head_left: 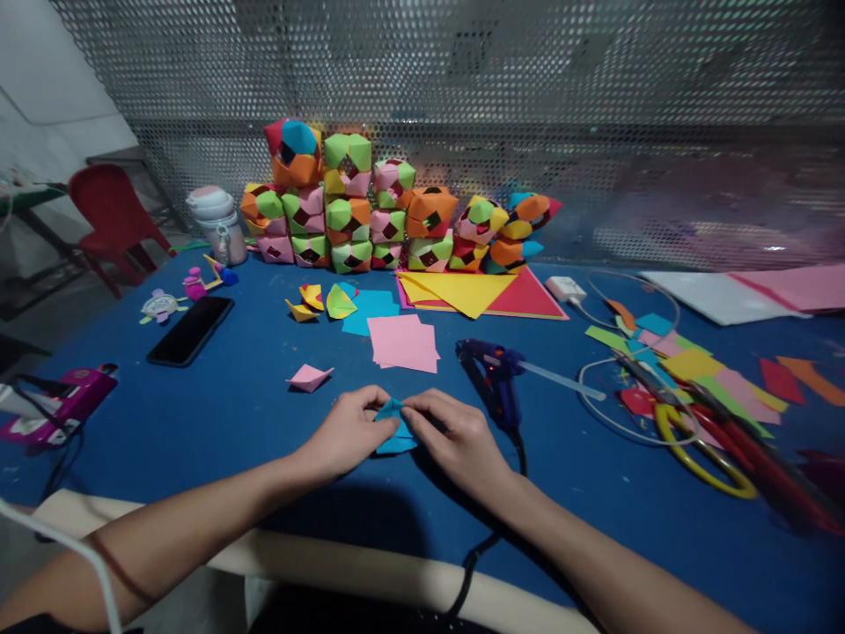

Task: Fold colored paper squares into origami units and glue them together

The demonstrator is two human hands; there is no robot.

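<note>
White cable (99, 568) crosses before the left forearm (217, 506), nearer the camera than the fingers (432, 403). Left hand (349, 431) and right hand (466, 431) pinch folded blue paper (396, 445) between their fingertips; uneven pressure could crease it askew. The right forearm (581, 537), over the cord (470, 563), could snag it, dragging the glue gun (507, 379) just right of the fingers.
</note>
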